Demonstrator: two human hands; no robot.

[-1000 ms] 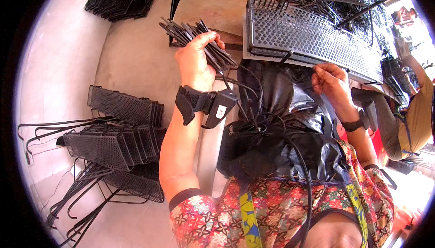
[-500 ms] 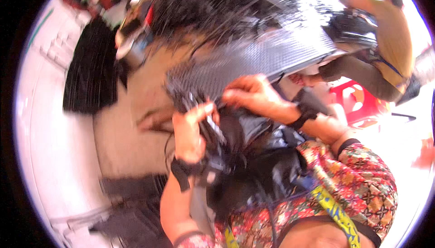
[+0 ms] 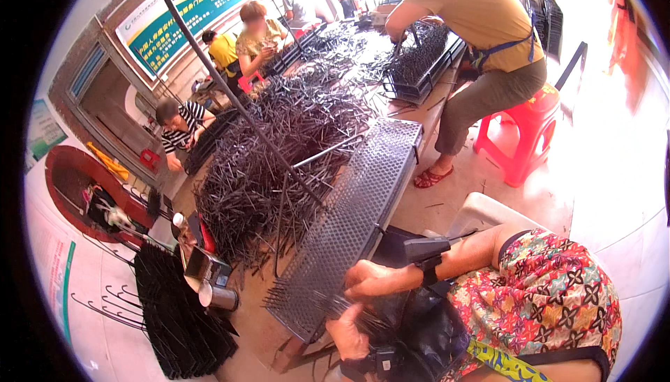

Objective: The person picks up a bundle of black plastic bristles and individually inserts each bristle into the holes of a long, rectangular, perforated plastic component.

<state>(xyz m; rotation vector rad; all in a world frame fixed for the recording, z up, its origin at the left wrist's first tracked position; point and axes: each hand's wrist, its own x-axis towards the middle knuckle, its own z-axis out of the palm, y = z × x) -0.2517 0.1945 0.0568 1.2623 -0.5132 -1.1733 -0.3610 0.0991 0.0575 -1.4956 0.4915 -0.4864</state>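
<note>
Both hands had drawn together since a second earlier, when the right worked well apart from the left at the panel's long edge; the view had also swung round toward the room. Right forearm crossed from the right side, elbow bent, and the right hand (image 3: 371,279) hung knuckles up just above the left hand (image 3: 349,336), which was raised with its thumb upward. The left fingers were closed round a bundle of thin black strips (image 3: 338,304), beside the near end of the black perforated panel (image 3: 363,180). The right fingers were curled in close to the thumb; whether they pinched a strip I could not tell. A few strips stood up from the panel's near end, and a large heap of black strips (image 3: 279,152) lay beyond it. Motion blurred the bundle's tips, the right fingertips were hard to make out, and the lower edge cut off the left forearm
</note>
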